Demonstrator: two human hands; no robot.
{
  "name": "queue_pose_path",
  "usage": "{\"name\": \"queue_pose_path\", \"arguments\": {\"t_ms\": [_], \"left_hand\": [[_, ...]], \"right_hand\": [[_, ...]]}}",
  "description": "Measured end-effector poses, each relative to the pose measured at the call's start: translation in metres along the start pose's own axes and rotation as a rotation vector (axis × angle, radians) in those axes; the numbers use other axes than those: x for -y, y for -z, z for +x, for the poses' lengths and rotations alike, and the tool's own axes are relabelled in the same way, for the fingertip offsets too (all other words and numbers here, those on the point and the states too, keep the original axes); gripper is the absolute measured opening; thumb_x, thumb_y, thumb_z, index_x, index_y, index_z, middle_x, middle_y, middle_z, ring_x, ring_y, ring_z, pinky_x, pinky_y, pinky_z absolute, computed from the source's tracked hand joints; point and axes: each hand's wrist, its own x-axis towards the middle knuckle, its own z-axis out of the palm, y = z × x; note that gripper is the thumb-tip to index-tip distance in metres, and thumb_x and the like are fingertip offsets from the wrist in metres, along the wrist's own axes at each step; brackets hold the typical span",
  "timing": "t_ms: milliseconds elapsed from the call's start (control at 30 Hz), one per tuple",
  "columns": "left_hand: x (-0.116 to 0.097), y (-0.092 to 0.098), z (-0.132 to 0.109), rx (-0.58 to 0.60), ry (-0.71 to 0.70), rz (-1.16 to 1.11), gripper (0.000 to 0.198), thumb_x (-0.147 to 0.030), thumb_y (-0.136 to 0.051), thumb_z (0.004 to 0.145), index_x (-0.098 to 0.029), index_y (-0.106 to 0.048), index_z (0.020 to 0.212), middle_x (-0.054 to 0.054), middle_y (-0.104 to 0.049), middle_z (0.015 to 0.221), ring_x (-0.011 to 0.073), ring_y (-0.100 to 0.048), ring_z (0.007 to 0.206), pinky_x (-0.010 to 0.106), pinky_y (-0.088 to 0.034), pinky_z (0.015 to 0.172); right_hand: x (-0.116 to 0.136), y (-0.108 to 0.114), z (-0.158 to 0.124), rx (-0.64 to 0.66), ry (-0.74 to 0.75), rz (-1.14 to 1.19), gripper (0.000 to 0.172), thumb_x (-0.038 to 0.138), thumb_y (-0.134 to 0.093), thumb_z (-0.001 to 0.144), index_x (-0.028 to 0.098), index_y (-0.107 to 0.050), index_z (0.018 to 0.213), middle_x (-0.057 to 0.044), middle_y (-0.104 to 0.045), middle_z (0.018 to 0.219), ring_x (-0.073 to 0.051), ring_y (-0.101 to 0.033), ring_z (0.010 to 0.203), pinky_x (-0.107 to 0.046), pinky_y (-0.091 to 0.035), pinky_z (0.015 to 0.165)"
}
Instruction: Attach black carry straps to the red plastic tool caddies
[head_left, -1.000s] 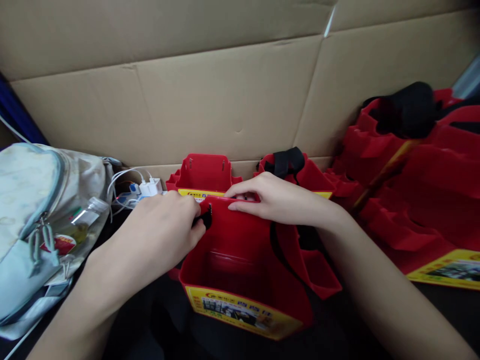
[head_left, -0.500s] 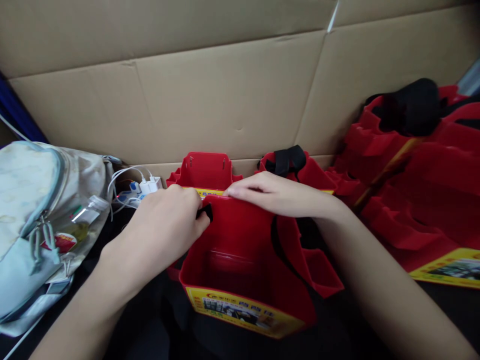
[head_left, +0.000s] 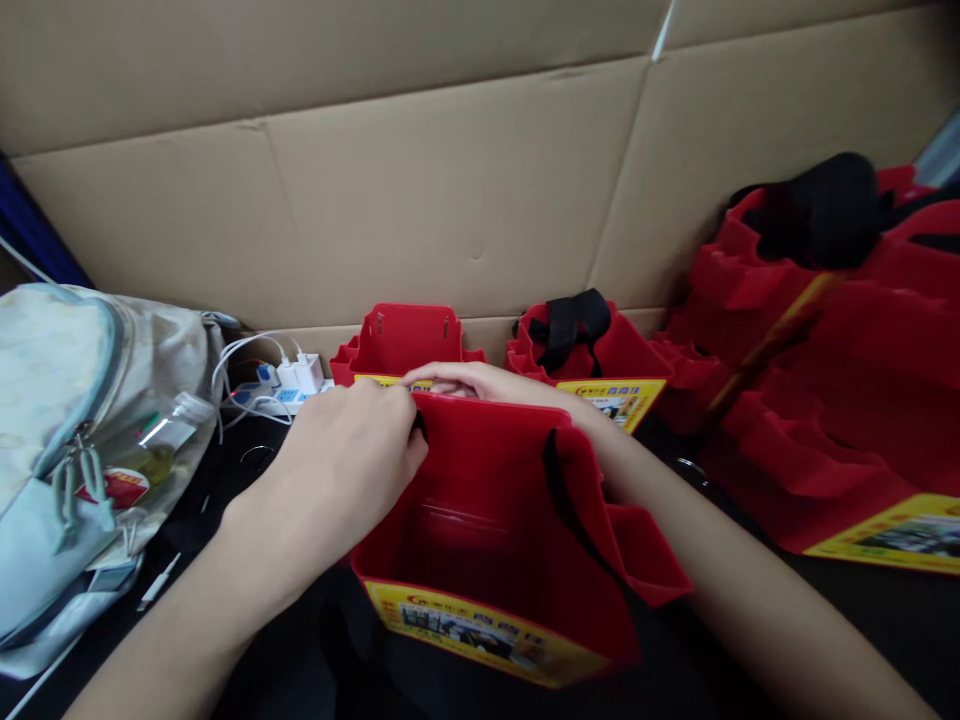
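Observation:
A red plastic box (head_left: 487, 430) with a yellow printed label on its front stands tilted before me, its open top facing up. My left hand (head_left: 360, 440) is closed on a black strap (head_left: 420, 420) at the box's upper left corner. Over the back wall reaches my right hand (head_left: 469, 378), its bent fingers close to the left hand and partly hidden behind the rim; what they grip is out of sight. Another length of black strap (head_left: 562, 500) runs down inside the right wall. A small red side pocket (head_left: 649, 550) sticks out on the right.
Two similar red boxes (head_left: 411, 335) stand behind, against a cardboard wall (head_left: 450, 200); the right one holds a bundled black strap (head_left: 570, 325). More red boxes (head_left: 855, 370) are piled right. At left are a pale backpack (head_left: 45, 400) and a power strip with chargers (head_left: 300, 372).
My right hand has moved left and down from the top of the back wall to behind it, close to my left hand. The left hand still grips the strap.

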Motion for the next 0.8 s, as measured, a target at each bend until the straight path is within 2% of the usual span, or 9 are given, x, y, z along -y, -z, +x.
{"name": "queue_pose_path", "arguments": {"t_ms": [100,233,300,400,500,567,633,800], "left_hand": [[0.000,-0.002,-0.003,-0.005,-0.002,0.021,0.026,-0.032,-0.040,0.081,-0.021,-0.058,0.065,0.003,-0.058,0.061,0.0182,-0.053,0.051,0.026,-0.021,0.043],[0.002,0.000,-0.005,-0.004,0.020,-0.002,0.022,-0.031,-0.043,0.081,-0.021,-0.059,0.070,0.003,-0.059,0.063,0.0195,-0.055,0.053,0.026,-0.023,0.044],[0.003,0.003,-0.003,-0.024,0.019,-0.087,0.020,-0.031,-0.045,0.081,-0.021,-0.060,0.075,0.003,-0.062,0.067,0.0197,-0.058,0.058,0.027,-0.028,0.047],[0.008,0.006,0.006,-0.112,0.000,-0.299,0.023,-0.035,-0.045,0.083,-0.020,-0.061,0.090,0.004,-0.066,0.082,0.0204,-0.061,0.073,0.028,-0.039,0.059],[0.016,0.004,0.017,-0.077,-0.125,-0.478,0.025,-0.035,-0.046,0.083,-0.020,-0.063,0.094,0.003,-0.067,0.089,0.0180,-0.061,0.080,0.028,-0.041,0.068],[0.022,0.000,0.023,-0.010,-0.196,-0.532,0.020,-0.032,-0.049,0.082,-0.021,-0.065,0.089,0.002,-0.068,0.084,0.0155,-0.061,0.074,0.026,-0.041,0.066],[0.026,-0.003,0.025,0.023,-0.219,-0.548,0.016,-0.029,-0.051,0.081,-0.020,-0.065,0.082,0.000,-0.068,0.077,0.0135,-0.060,0.068,0.024,-0.040,0.062],[0.030,-0.006,0.024,0.113,-0.244,-0.555,0.014,-0.023,-0.052,0.079,-0.019,-0.062,0.071,-0.002,-0.066,0.067,0.0120,-0.058,0.062,0.022,-0.039,0.059]], "right_hand": [[0.001,-0.003,0.002,0.021,0.041,0.037,0.028,0.025,-0.050,0.083,0.020,-0.060,0.110,-0.002,-0.057,0.119,-0.016,-0.049,0.113,-0.031,-0.033,0.100],[0.001,-0.006,0.000,0.014,0.000,0.050,0.021,0.024,-0.047,0.084,0.017,-0.061,0.099,-0.003,-0.062,0.107,-0.017,-0.055,0.104,-0.031,-0.039,0.092],[0.000,-0.008,0.000,-0.009,-0.009,0.007,0.018,0.025,-0.049,0.083,0.016,-0.060,0.094,-0.004,-0.063,0.100,-0.017,-0.057,0.096,-0.031,-0.042,0.085],[-0.001,-0.008,0.001,-0.064,0.010,-0.106,0.018,0.026,-0.050,0.083,0.014,-0.058,0.094,-0.005,-0.063,0.096,-0.016,-0.057,0.091,-0.029,-0.043,0.079],[-0.005,0.000,0.002,-0.133,0.027,-0.345,0.019,0.026,-0.044,0.086,0.014,-0.058,0.093,-0.005,-0.063,0.094,-0.015,-0.057,0.086,-0.028,-0.042,0.075],[-0.007,0.011,0.000,-0.246,0.008,-0.600,0.018,0.022,-0.043,0.086,0.016,-0.059,0.092,-0.005,-0.064,0.093,-0.015,-0.057,0.083,-0.028,-0.041,0.075],[-0.005,0.026,-0.008,-0.423,-0.050,-0.859,0.019,0.018,-0.043,0.084,0.017,-0.060,0.093,-0.006,-0.064,0.093,-0.017,-0.058,0.082,-0.029,-0.041,0.075],[0.014,0.059,-0.039,-0.975,-0.427,-1.309,0.024,0.021,-0.044,0.081,0.015,-0.062,0.096,-0.014,-0.063,0.096,-0.029,-0.057,0.089,-0.039,-0.044,0.069]]}}
